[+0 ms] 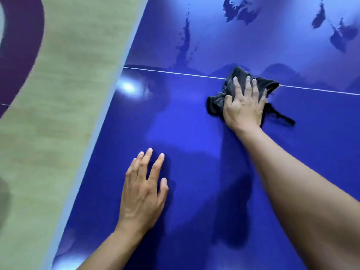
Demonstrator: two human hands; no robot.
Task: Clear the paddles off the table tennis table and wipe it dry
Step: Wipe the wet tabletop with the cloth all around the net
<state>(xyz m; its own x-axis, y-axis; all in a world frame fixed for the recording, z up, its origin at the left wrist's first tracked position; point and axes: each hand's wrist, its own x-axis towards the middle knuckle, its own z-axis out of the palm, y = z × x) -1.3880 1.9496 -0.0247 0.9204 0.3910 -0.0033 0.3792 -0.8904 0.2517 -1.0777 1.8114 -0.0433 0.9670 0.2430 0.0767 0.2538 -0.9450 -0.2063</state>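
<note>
— Cloth location?
— I see the dark cloth (219,107) bunched on the blue table (194,133), over the white line (175,72), under the right hand (243,106); fingers straight, spread, pressing it.
— Left?
— Left hand (142,193) flat on the table, holding nothing, well apart from the cloth. Wet streaks (185,45) beyond the line.

A cloth (238,72) under the right hand (243,107) lies across the line (175,73) on the counter (194,137), ahead and right of the left hand (143,191); wet patches (185,45) lie beyond both
</note>
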